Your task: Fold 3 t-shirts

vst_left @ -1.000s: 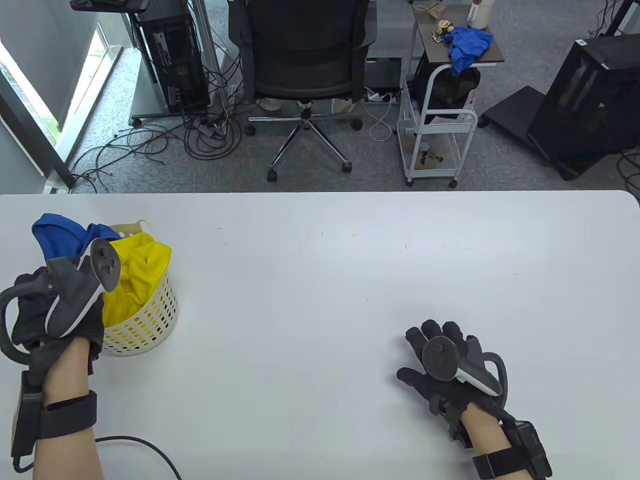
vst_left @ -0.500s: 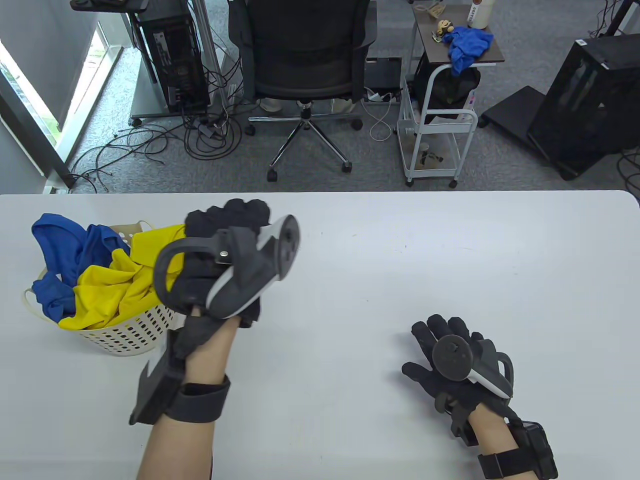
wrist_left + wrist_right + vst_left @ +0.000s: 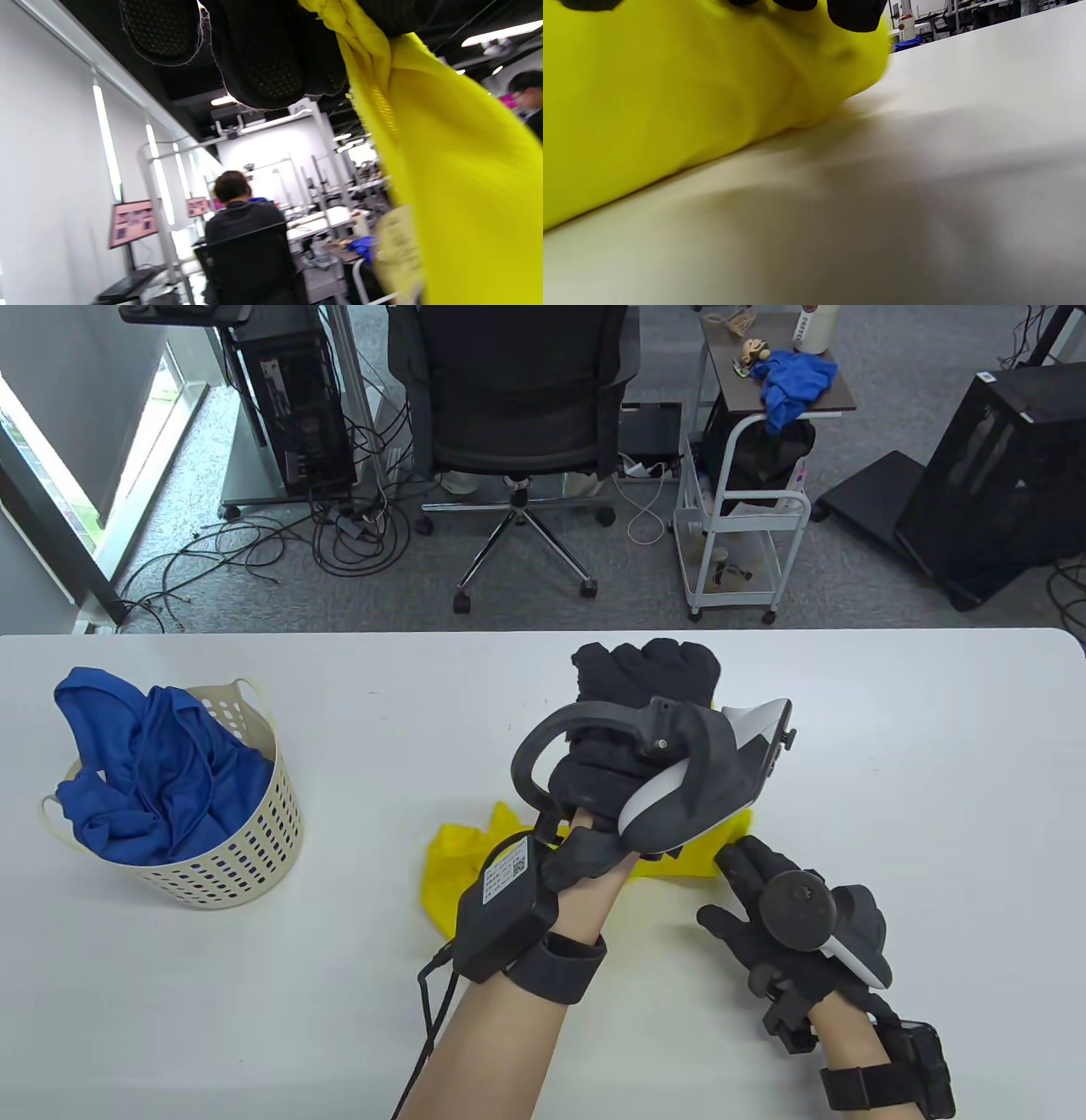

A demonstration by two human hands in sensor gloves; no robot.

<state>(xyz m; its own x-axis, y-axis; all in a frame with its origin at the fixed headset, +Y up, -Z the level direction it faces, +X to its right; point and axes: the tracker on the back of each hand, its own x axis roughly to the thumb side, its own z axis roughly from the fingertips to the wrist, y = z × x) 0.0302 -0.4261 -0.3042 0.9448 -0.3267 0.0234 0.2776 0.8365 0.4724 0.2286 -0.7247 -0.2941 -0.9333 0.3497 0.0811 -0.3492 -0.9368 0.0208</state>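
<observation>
While the left hand (image 3: 645,746) grips the yellow t-shirt (image 3: 450,865), the right hand (image 3: 789,916) rests spread on the white table (image 3: 891,780).

You have a white worktop (image 3: 848,780) in front of you, its far edge running across the middle of the table view. Beyond it, on grey carpet, a black office chair (image 3: 513,398) stands on a chrome star base. To its left a black computer tower (image 3: 293,398) sits on a stand, with loose cables (image 3: 254,547) spread over the floor beside it. To the chair's right you see a white trolley (image 3: 734,551) with a brown top, a blue cloth (image 3: 793,381) heaped on it. Far right, a black cabinet (image 3: 1001,475) stands on the carpet. In the left wrist view, a dark-haired person (image 3: 244,224) sits with their back to you.
</observation>
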